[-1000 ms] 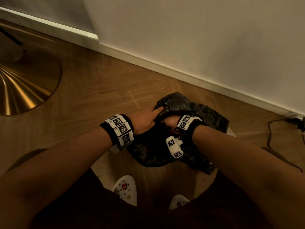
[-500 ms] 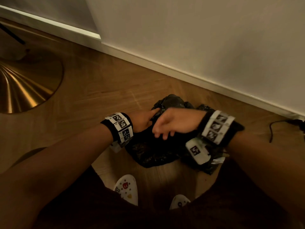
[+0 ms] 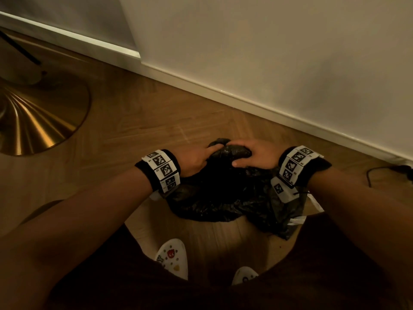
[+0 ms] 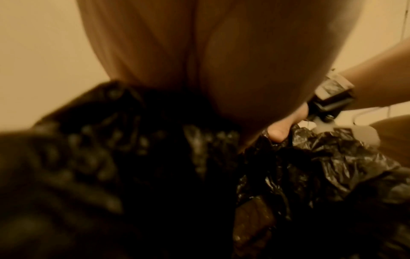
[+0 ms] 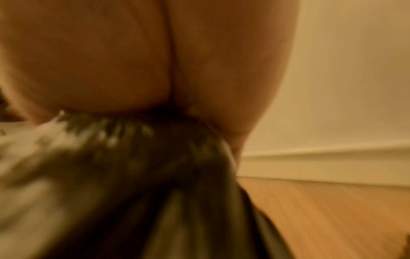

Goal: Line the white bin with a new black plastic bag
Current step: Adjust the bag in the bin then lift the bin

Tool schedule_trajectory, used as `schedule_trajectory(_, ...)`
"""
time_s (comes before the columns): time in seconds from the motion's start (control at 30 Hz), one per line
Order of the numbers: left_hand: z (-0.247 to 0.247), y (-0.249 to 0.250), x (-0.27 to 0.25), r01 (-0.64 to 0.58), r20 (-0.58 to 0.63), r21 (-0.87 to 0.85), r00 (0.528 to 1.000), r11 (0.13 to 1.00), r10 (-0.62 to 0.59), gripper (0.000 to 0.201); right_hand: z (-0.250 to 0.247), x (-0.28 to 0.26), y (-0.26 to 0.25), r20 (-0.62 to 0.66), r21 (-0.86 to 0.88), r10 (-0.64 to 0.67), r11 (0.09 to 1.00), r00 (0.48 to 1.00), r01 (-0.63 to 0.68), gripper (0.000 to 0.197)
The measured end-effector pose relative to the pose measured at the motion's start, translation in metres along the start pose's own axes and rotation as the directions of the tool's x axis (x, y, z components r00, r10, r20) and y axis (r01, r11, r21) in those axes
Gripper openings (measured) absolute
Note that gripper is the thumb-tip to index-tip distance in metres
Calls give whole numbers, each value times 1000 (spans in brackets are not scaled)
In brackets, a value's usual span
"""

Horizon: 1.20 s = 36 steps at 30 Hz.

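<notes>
Both the left hand (image 3: 196, 158) and right hand (image 3: 257, 156) clutch the crumpled black plastic bag (image 3: 223, 195) (bunched, unopened); lining seems barely begun, bin mostly hidden

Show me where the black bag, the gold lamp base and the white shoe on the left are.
black bag (image 3: 214, 198), head view, on its crumpled middle below the hands.
gold lamp base (image 3: 38, 121), head view, on its shiny sloping top.
white shoe (image 3: 173, 258), head view, on its decorated upper.
</notes>
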<state>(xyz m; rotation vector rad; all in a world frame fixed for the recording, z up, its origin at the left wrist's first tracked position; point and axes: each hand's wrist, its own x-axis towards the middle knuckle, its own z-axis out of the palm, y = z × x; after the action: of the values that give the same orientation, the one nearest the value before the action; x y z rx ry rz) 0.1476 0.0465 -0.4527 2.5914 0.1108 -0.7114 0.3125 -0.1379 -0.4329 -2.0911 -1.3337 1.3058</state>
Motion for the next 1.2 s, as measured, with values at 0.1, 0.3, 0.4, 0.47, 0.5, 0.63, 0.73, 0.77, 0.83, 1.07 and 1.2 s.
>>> schedule_trajectory(0.1,3,-1,-2,-27,-64,83,997,996,33,69,2,6,1,-55,75,56,996,997,-52,60)
schedule_trajectory(0.3,16,-5,2,-43,-32,100,998,994,47,72,8,23,20,-91,174,153,975,984,-135,51)
schedule_trajectory(0.4,15,2,1,-12,-43,46,999,999,14,75,7,24,21,-71,174,158,974,985,-144,31)
schedule_trajectory(0.47,16,1,2,-18,-50,-38,999,999,16,75,8,24,20,-65,231,151,964,986,-132,24)
schedule_trajectory(0.5,16,0,2,-17,-51,-98,999,995,12,73,8,25,19,-57,256,153,957,987,-134,21)
schedule_trajectory(0.63,24,-3,5,-67,-63,-297,997,952,51,63,16,34,16,-6,200,211,958,978,-205,27)
schedule_trajectory(0.73,22,-3,3,-20,-9,-342,1000,940,18,55,22,39,13,1,114,278,954,961,-276,42)
schedule_trajectory(0.77,20,-2,2,0,15,-356,1000,935,6,50,23,39,11,4,102,296,950,955,-295,43)
schedule_trajectory(0.83,15,1,0,35,69,-374,998,927,-9,43,25,42,11,25,77,317,945,948,-318,45)
schedule_trajectory(1.07,14,1,4,66,127,-404,992,912,-16,42,6,28,-2,99,15,370,928,924,-373,38)
schedule_trajectory(1.2,9,-1,5,84,123,-419,992,904,-35,45,-9,13,21,239,355,329,846,913,-398,50)
